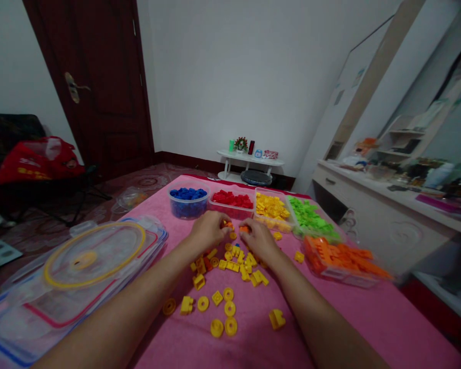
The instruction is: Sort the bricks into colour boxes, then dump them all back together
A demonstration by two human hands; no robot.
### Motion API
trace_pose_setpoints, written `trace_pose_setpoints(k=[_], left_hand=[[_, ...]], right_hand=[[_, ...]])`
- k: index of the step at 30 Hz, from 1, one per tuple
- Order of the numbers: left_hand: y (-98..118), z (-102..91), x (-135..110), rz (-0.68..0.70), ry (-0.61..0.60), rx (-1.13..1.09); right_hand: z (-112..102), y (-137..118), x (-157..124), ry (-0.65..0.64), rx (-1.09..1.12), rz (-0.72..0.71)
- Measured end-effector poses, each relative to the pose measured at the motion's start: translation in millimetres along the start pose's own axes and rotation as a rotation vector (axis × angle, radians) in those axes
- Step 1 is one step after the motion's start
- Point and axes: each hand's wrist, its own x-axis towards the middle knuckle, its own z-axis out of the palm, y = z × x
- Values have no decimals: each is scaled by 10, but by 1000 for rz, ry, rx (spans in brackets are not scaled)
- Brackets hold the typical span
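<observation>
A row of open-topped tubs bounds the far and right sides: blue tub (188, 210), red tub (234, 212), yellow tub (274, 224), green tub (318, 236), orange tub (341, 275). The lid stack (100, 261) obstructs the left. Yellow pieces (232, 266) occupy the surface between both forearms (313, 307). Lateral passage exists over bare pink cloth (369, 318) outside the right forearm; a narrower strip separates the lid stack from the left hand (209, 229).

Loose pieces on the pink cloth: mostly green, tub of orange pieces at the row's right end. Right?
Not green: head view shows loose pieces on the pink cloth are mostly yellow. The tub of orange pieces is at the row's right end.
</observation>
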Motion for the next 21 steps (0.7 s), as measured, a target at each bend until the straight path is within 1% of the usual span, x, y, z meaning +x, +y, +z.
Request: trace_pose_setpoints(k=[1, 2, 4, 5, 6, 7, 8, 9, 11, 12, 14, 15, 16, 18, 21], left_hand=[[16, -4, 12, 36, 88, -64], [35, -8, 20, 76, 172, -132], [79, -15, 22, 158, 297, -241], [102, -16, 17, 199, 326, -268], [125, -15, 9, 242, 331, -275], [146, -12, -1, 285, 323, -269], [165, -9, -11, 327, 308, -259], [182, -6, -20, 364, 294, -251], [203, -5, -31, 407, 281, -252], [207, -9, -31, 413, 289, -258], [198, -27, -24, 407, 308, -270], [186, -40, -18, 394, 318, -274], [170, -54, -11, 374, 326, -274], [131, -82, 1, 330, 327, -266], [77, -108, 13, 292, 315, -251]], right_hand=[[0, -31, 13, 20, 220, 66], [-3, -72, 22, 12, 472, 148], [-15, -172, 24, -80, 1000, 322], [-21, -223, 18, -141, 1230, 392], [-25, -268, 8, -202, 1415, 449], [-24, -305, -3, -258, 1548, 498], [-18, -333, -13, -299, 1637, 541], [-10, -351, -20, -311, 1693, 578], [-2, -363, -19, -296, 1740, 629], [-13, -361, -9, -285, 1741, 630], [-100, -347, 23, -245, 1694, 584], [-184, -334, 41, -212, 1644, 542], [-297, -317, 55, -165, 1581, 499], [-596, -255, 61, -24, 1415, 410], [-1122, -61, -2, 209, 1057, 310]])
